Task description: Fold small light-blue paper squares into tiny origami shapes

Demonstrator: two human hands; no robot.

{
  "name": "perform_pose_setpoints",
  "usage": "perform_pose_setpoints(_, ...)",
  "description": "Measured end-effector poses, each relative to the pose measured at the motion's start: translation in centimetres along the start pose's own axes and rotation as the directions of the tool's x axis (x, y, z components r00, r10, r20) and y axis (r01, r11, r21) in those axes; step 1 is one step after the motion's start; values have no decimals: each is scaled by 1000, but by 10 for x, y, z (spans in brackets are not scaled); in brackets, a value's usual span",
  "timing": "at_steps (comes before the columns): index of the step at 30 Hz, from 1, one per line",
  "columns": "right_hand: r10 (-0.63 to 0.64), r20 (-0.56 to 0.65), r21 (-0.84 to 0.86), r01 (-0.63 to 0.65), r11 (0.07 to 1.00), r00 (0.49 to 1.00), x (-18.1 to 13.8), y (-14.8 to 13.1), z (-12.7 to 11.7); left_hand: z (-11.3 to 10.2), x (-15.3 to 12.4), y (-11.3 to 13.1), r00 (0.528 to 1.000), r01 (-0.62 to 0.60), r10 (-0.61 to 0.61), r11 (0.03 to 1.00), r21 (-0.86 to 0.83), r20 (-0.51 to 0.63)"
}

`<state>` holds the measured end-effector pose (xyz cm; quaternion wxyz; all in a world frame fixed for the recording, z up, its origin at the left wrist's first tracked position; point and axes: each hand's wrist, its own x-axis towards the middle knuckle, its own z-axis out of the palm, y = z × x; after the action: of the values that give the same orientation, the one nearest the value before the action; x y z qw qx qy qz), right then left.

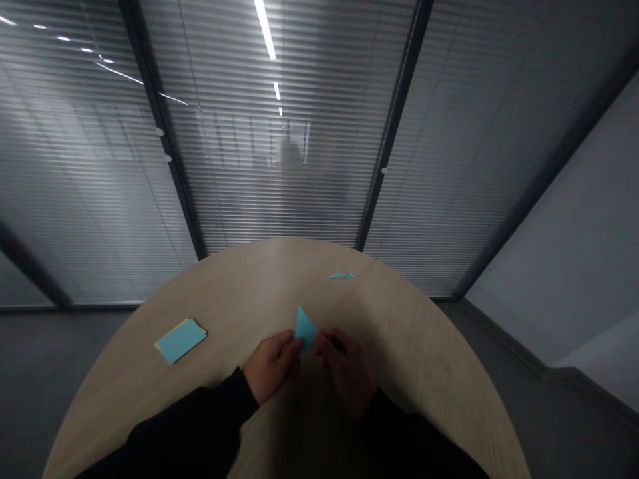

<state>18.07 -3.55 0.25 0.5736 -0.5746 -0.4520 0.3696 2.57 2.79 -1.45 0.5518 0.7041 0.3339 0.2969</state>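
While both hands pinch the folded blue paper (304, 328) just above the bench (424, 352), the left hand (272, 366) grips its left edge and the right hand (344, 369) its right. A stack of blue sheets (180, 340) lies far left; a small folded blue shape (342, 275) sits beyond, nothing between.

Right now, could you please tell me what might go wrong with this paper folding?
The light blue folded paper triangle is pinched at its lower edge by the left hand and right hand, so it could slip or crease crookedly. Dim light may hide misaligned edges. The small blue folded piece near the far rim of the round wooden table could fall.
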Motion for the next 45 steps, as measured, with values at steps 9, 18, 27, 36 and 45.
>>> perform_pose_setpoints(9, -3, -36, 32, 4, 999, 999, 1, 9, 0, -2, -6, 10, 1000, -26, 26, 972, 233, 2)
perform_pose_setpoints(18, 11, -106, 79, -3, 997, 994, 4, 8, -2, -4, -7, 8, 995, -97, 88, 968, 230, 49)
perform_pose_setpoints(27, -22, 16, 50, 21, 999, 1000, 1, 4, -2, -6, -8, 7, 997, -64, 63, 998, 21, 35)
perform_pose_setpoints(36, -4, 76, 27, 2, 1000, 997, -2, -3, -1, -4, -6, 11, 1000, -9, 7, 994, -110, -19)
perform_pose_setpoints(45, -22, 72, -38, 25, 999, 997, -2, -1, 0, -5, -6, 6, 996, -24, 19, 998, -59, -92)
